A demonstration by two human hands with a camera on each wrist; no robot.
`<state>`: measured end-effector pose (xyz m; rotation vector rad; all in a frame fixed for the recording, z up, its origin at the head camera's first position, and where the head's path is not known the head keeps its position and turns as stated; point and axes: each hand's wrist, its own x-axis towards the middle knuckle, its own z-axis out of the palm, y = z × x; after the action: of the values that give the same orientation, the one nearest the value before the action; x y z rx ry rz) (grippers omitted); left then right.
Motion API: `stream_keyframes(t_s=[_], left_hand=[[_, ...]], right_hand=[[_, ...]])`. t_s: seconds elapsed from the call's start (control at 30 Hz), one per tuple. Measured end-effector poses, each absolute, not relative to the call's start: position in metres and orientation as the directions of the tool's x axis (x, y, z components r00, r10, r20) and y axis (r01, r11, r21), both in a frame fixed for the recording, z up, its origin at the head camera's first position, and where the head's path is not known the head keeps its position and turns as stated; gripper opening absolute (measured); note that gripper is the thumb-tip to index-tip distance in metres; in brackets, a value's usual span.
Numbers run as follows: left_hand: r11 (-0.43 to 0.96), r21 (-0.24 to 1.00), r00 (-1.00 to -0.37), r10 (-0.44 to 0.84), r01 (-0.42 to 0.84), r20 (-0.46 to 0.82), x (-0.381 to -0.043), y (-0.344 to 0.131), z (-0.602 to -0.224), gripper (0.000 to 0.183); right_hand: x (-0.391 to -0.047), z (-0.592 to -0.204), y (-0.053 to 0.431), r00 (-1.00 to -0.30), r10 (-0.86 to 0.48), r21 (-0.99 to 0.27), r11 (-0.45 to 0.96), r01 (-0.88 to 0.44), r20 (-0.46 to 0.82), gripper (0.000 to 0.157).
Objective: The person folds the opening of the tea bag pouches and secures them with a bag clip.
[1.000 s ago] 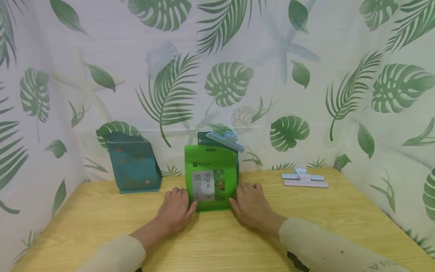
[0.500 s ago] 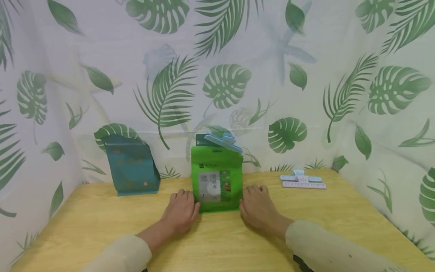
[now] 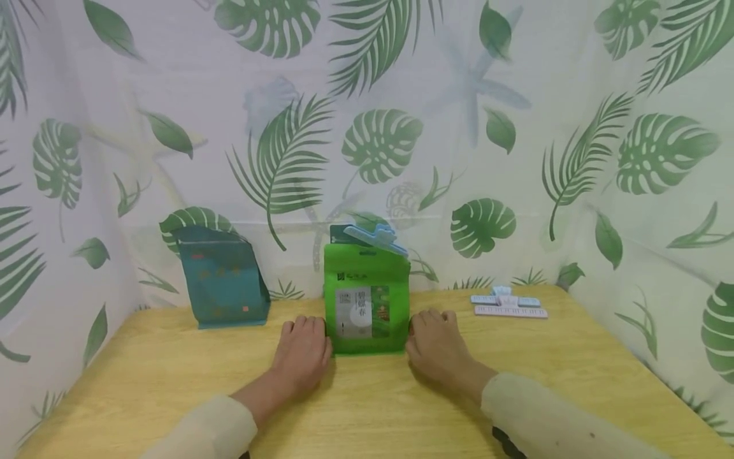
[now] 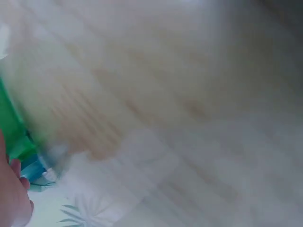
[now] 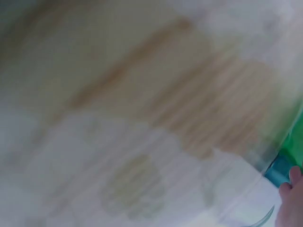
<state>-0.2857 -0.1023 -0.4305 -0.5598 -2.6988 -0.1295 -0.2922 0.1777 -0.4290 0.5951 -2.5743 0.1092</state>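
Note:
A bright green tea pouch (image 3: 367, 261) stands upright on the wooden table, its label facing me. My left hand (image 3: 302, 350) holds it by the left side, fingers bent, and my right hand (image 3: 438, 344) holds the right side the same way. Behind it, mostly hidden, is a teal pouch (image 3: 338, 234) with a light blue bag clip (image 3: 378, 238) slanting across its top. In the left wrist view, the green pouch (image 4: 9, 127) and fingers show at the left edge; in the right wrist view, the green pouch (image 5: 296, 142) shows at the right edge.
Another teal pouch (image 3: 223, 280) stands unclipped at the back left of the table (image 3: 367, 408). At the back right lie a blue clip (image 3: 530, 301) and a pale pink clip (image 3: 510, 311), side by side. A leaf-patterned cloth (image 3: 401, 76) hangs behind the table.
The green pouch has shifted a little right, more squarely in front of the clipped teal pouch. Both hands went with it, and the thumbs moved off its front to the side edges.

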Motion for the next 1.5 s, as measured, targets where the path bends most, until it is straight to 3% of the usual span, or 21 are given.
stream_keyframes(t_s=[0.17, 0.4, 0.73, 0.87, 1.07, 1.23, 1.5], left_hand=[[0.916, 0.116, -0.839, 0.292, 0.383, 0.459, -0.286, -0.104, -0.408, 0.016], [0.9, 0.053, -0.715, 0.306, 0.432, 0.629, -0.296, -0.107, -0.366, 0.024], [0.895, -0.049, -0.574, 0.326, 0.444, 0.751, -0.311, -0.1, -0.317, 0.034], [0.89, -0.083, -0.602, 0.369, 0.448, 0.708, -0.317, -0.09, -0.298, 0.035], [0.859, -0.201, -0.703, 0.503, 0.47, 0.503, -0.324, -0.066, -0.278, 0.037], [0.846, -0.255, -0.762, 0.532, 0.468, 0.369, -0.328, -0.052, -0.272, 0.044], [0.868, -0.153, -0.821, 0.497, 0.473, 0.28, -0.329, -0.048, -0.269, 0.05]], right_hand=[[-0.296, -0.418, 0.187, -0.768, -0.387, 0.001, 0.893, -0.449, 0.511, 0.009], [-0.308, -0.384, 0.19, -0.65, -0.424, 0.091, 0.872, -0.48, 0.631, 0.013], [-0.326, -0.338, 0.185, -0.596, -0.417, 0.101, 0.866, -0.489, 0.687, 0.033], [-0.33, -0.326, 0.18, -0.582, -0.454, 0.151, 0.857, -0.493, 0.675, 0.036], [-0.332, -0.315, 0.17, -0.568, -0.518, 0.26, 0.841, -0.475, 0.639, 0.037], [-0.334, -0.316, 0.167, -0.559, -0.544, 0.324, 0.833, -0.449, 0.625, 0.036], [-0.338, -0.319, 0.168, -0.521, -0.553, 0.323, 0.822, -0.47, 0.65, 0.031]])
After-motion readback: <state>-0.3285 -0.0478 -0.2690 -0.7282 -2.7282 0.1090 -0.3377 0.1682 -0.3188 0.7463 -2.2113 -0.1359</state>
